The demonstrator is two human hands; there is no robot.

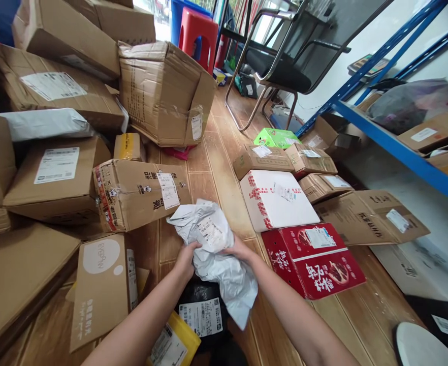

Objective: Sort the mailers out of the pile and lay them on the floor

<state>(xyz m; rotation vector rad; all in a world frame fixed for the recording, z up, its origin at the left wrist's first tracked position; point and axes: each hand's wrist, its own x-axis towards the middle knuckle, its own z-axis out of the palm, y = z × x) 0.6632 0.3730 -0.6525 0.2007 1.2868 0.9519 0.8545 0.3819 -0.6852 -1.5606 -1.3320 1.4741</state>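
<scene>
Head view: crumpled white mailer (224, 272) held

From afar I see the left hand (188, 260) and right hand (242, 249) gripping its sides, between a brown box (136, 201) and a red carton (311, 262), partly hiding a black parcel (203, 316)

Wrinkled, crackly-looking plastic, that white mailing bag (218, 264)! Glossy black film wrapped the parcel (197, 291) below; matt brown cardboard formed the hand-print carton (138, 190). Slick printed card on the pomegranate box (315, 262), smooth plastic stool (197, 25), shiny metal chair frame (244, 130), wood-look floor (226, 190) softly gleaming!
</scene>
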